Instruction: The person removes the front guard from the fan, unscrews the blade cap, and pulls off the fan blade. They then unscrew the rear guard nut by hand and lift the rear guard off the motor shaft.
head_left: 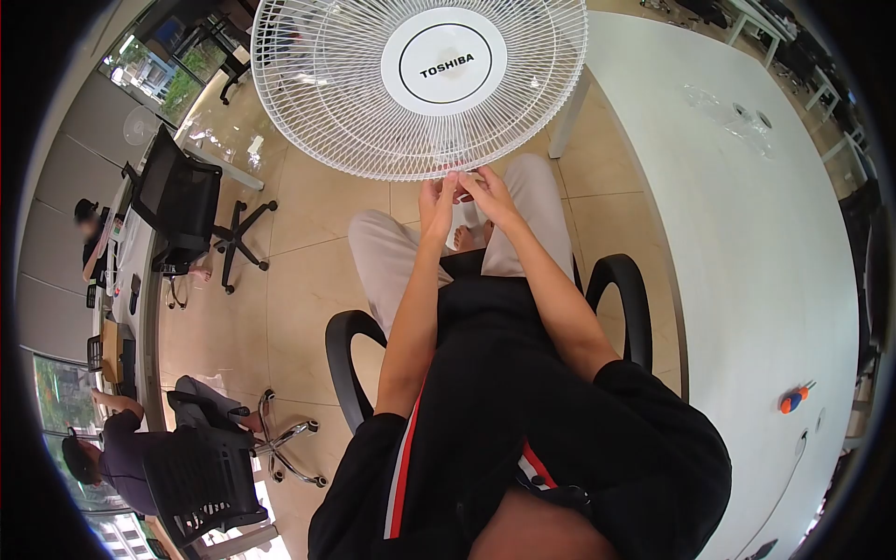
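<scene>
A white fan grille with a round TOSHIBA badge stands upright in front of my knees. At its lowest edge my left hand and my right hand meet side by side, fingers closed around the rim. The thumbs lie close together on the near side, and some fingertips are hidden behind the wire. Whatever small part may lie between the fingers is too small to make out.
A white table runs along my right, bearing a clear plastic fan blade and an orange-and-blue screwdriver. I sit in a chair with black armrests. To the left are black office chairs and two people at desks.
</scene>
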Motion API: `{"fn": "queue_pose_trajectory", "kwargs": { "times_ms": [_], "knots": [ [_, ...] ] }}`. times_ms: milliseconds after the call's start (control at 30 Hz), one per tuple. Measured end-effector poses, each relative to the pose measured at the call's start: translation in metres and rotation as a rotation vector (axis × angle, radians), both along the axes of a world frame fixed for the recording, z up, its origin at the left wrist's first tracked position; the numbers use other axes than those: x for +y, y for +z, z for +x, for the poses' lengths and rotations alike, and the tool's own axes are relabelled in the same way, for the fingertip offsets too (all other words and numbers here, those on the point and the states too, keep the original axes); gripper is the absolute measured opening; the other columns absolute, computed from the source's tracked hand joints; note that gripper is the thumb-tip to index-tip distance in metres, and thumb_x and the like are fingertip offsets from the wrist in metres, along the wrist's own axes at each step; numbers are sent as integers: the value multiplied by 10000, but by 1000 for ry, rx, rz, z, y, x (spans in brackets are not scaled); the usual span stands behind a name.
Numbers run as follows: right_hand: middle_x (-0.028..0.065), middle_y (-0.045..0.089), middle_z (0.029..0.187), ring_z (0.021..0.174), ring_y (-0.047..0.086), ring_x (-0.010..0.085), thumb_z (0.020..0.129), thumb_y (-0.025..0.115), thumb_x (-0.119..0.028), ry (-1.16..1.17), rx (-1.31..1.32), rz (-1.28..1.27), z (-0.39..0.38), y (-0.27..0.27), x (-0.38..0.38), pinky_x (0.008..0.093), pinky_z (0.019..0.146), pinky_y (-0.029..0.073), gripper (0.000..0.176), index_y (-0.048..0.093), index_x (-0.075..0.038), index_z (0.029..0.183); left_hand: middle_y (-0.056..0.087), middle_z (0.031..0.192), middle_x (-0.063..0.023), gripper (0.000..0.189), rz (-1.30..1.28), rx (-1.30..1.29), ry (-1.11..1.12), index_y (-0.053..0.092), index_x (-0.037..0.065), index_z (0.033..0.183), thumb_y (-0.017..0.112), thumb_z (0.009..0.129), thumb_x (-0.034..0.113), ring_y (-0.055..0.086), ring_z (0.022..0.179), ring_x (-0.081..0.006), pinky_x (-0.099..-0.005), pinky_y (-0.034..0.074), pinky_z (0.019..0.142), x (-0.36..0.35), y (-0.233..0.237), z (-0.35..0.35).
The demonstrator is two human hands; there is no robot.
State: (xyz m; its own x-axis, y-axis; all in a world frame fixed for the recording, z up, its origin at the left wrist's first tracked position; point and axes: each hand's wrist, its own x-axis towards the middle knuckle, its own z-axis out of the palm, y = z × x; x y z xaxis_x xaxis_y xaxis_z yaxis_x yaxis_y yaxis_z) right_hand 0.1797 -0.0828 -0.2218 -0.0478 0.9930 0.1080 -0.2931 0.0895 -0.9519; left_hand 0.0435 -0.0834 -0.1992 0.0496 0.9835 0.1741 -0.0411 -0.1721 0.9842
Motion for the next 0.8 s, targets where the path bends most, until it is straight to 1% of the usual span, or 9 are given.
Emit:
{"fn": "queue_pose_trajectory", "kwargs": {
  "times_ms": [67,167,267,467,567,667,767,800],
  "knots": [
    [116,712,1031,825,694,160,970,700,-388,1,25,9,-1,3,-1,297,750,540,525,554,-5,1297,689,1019,-93,501,-14,-37,-1,533,11,1264,644,997,419,621,853,-131,-290,490,726,0,2,1],
    [106,707,1001,804,687,148,975,698,-359,-34,-22,5,-1,12,-7,283,713,540,493,559,2,1281,691,1001,-88,478,-9,-40,-3,537,13,1243,640,1000,412,624,838,-126,-280,488,689,-3,7,1],
    [88,680,1007,783,670,134,977,697,-345,-34,7,10,-3,10,-6,282,676,545,478,562,4,1274,695,975,-89,471,20,-47,-12,540,12,1230,631,1004,415,640,803,-129,-276,490,654,-3,9,2],
    [56,599,1030,744,634,117,971,708,-315,-52,25,33,-4,24,-12,284,632,553,436,575,7,1233,705,958,-91,464,6,-40,-38,544,9,1222,616,1013,417,669,757,-142,-278,502,648,-2,10,0],
    [54,595,1020,739,627,115,965,718,-300,-45,80,11,-6,19,-9,283,607,547,422,579,2,1224,711,963,-92,468,-1,-68,-56,549,9,1228,615,1014,421,674,784,-147,-278,508,654,-4,11,-1],
    [61,601,1025,738,627,119,957,729,-292,-37,73,33,-6,11,-1,286,588,542,427,579,11,1218,714,963,-94,470,9,-94,-12,564,12,1227,616,1013,427,678,808,-156,-282,513,658,-4,7,1],
    [67,612,1022,736,630,124,955,732,-295,-66,57,39,-9,10,-2,287,583,535,432,582,23,1205,719,1018,-104,450,18,-47,-48,565,2,1267,551,1049,396,685,848,-145,-284,561,652,-1,1,-3],
    [67,616,1018,731,630,124,953,733,-298,-73,40,45,-8,11,-3,286,582,532,436,583,28,1201,721,1012,-105,446,14,-42,-46,574,3,1255,552,1049,398,686,845,-145,-285,560,654,2,0,-4]
  ]
}}
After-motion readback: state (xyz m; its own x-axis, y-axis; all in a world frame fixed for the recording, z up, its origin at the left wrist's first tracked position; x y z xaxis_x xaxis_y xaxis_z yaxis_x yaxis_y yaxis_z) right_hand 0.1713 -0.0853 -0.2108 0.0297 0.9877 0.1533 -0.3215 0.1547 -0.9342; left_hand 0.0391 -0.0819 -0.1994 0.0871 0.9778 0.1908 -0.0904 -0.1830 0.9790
